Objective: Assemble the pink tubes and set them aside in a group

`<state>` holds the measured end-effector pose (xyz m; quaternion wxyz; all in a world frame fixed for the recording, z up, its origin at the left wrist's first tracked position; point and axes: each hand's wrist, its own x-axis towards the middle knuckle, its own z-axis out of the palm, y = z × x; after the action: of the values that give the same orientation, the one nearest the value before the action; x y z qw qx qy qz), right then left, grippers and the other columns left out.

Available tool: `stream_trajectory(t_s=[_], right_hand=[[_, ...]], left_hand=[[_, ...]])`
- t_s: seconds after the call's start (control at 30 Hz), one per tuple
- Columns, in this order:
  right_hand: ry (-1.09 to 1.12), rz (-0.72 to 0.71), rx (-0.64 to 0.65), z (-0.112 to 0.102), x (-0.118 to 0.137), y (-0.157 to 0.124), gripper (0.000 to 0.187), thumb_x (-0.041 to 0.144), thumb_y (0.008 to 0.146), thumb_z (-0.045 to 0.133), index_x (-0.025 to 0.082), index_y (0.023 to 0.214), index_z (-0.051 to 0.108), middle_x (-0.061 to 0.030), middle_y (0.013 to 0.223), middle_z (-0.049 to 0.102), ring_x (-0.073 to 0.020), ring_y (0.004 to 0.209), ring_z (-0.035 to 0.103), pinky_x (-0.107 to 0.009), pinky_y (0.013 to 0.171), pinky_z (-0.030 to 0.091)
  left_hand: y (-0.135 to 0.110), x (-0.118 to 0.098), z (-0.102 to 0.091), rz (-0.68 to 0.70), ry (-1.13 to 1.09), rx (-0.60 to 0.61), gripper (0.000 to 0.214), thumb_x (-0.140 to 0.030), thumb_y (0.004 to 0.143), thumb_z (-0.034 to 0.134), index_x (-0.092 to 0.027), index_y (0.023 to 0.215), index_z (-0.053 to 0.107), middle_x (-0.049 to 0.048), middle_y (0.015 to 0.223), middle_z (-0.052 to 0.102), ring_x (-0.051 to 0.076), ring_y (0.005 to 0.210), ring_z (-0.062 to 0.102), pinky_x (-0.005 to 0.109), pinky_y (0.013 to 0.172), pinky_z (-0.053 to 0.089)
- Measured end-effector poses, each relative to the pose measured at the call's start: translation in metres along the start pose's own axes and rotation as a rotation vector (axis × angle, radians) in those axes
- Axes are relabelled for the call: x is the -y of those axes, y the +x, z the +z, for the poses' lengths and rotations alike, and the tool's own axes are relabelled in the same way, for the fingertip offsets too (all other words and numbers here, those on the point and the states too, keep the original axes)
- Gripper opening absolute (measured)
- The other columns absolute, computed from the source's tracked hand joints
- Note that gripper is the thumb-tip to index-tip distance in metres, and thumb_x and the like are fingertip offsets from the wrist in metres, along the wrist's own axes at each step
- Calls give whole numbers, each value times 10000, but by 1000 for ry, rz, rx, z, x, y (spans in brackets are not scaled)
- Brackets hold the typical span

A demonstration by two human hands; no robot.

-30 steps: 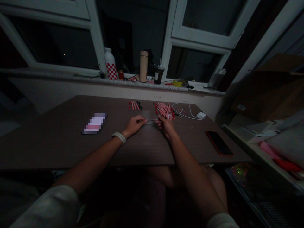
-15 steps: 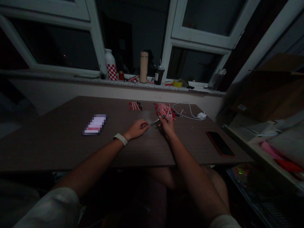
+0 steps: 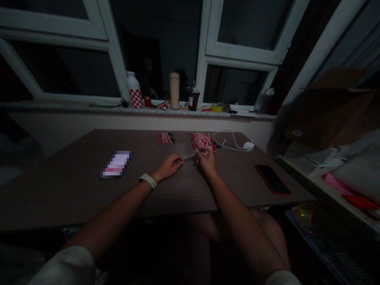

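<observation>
Thin metal rod (image 3: pixel 192 156) is pinched in the right hand (image 3: pixel 205 162); its tip sits at the left hand (image 3: pixel 168 167), grip there can't be told; pink plastic tubes (image 3: pixel 202 141) are piled just past the hands on the bench (image 3: pixel 74 190).

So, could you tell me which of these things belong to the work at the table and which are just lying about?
Part of the work:
left hand and right hand, holding a thin metal rod
pile of pink-red tubes
smaller group of similar tubes

Just lying about:
smartphone
white charger and cable
blurred packet
checkered bottle
tan flask
</observation>
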<state>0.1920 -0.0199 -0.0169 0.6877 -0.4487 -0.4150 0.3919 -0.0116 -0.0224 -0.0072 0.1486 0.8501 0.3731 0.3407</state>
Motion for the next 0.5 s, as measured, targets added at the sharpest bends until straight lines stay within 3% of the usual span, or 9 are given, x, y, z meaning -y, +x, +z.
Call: stream_trajectory(t_s=[0.17,0.33,0.4,0.5], right_hand=[[35,44,-30,0,-4,4,508,465,728,735,231,1049,420,16,797,729,-91,375,529,-193,371,367],[0,70,-45,1,-10,6,458,437,769,710,230,1053,416,2,868,736,-79,363,529,-182,354,338],[-6,67,-13,3,-13,5,472,461,780,705,229,1077,421,-7,899,736,-76,367,533,-183,358,351],[-26,35,34,5,-15,3,507,521,799,684,224,1125,434,-11,897,726,-82,379,549,-189,366,382]], left_hand=[[8,9,-10,-101,11,-65,318,-443,904,570,-158,919,708,57,847,688,186,757,598,286,697,424],[23,28,-22,-331,-66,-186,353,-488,850,584,-154,818,693,44,730,669,180,697,585,271,639,401],[27,32,-22,-409,-188,-164,385,-514,827,584,-149,768,691,45,693,653,170,665,563,264,613,386],[26,29,-18,-472,-383,-7,424,-552,789,624,-142,800,729,34,653,635,144,591,508,255,565,343]])
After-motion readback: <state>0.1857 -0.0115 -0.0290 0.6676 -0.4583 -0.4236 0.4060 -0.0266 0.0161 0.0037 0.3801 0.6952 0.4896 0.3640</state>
